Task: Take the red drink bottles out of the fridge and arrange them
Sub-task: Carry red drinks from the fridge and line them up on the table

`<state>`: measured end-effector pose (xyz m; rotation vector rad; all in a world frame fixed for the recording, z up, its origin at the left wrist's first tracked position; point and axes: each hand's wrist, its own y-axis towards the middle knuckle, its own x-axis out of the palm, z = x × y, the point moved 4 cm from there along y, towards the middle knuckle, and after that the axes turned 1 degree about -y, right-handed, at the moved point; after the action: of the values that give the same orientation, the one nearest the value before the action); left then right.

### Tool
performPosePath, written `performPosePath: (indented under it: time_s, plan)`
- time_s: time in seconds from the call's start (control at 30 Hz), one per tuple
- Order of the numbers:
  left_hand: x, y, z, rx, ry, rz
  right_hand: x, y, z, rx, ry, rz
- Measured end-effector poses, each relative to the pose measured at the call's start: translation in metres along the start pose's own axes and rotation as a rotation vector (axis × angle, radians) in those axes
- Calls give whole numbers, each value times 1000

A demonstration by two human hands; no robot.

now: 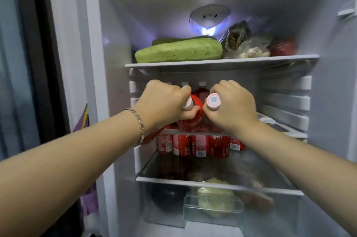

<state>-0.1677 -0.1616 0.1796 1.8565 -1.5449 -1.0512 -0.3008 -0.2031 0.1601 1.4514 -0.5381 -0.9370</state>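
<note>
Barely started, I'd say: nothing is out of the fridge (116,43) yet. Just under the upper shelf (222,61), toward its left end, the left hand (164,101) has its fingers curled round the neck of a red bottle (195,105), which is tipped toward the door with its pale cap beside the thumb. Deeper under the shelf, more red bottles (201,146) stand packed together, white caps up and barcoded red labels below. Under the shelf's middle, the right hand (231,103) grips a second bottle (213,102), its round printed cap facing outward. All of them are yet to be lifted out and arranged.
</note>
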Motion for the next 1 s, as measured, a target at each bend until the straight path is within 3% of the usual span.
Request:
performPosePath:
  time_s: [0.1, 0.33, 0.53, 0.8, 1.0]
  plan:
    - [-21, -16, 4, -120, 29, -67, -4, -7, -13, 42, 86, -73]
    - [-50, -85, 15, -559, 3, -509, 4, -49, -75, -31, 289, -433]
    - [-122, -189, 23, -776, 121, -723, -3, -91, -176, -91, 457, -704]
    - [-299, -352, 46, -1106, 371, -1031, -71, -185, -379, -342, 734, -955]
    - [-489, -452, 94, -1449, 614, -1098, -187, -264, -537, -623, 967, -1076]
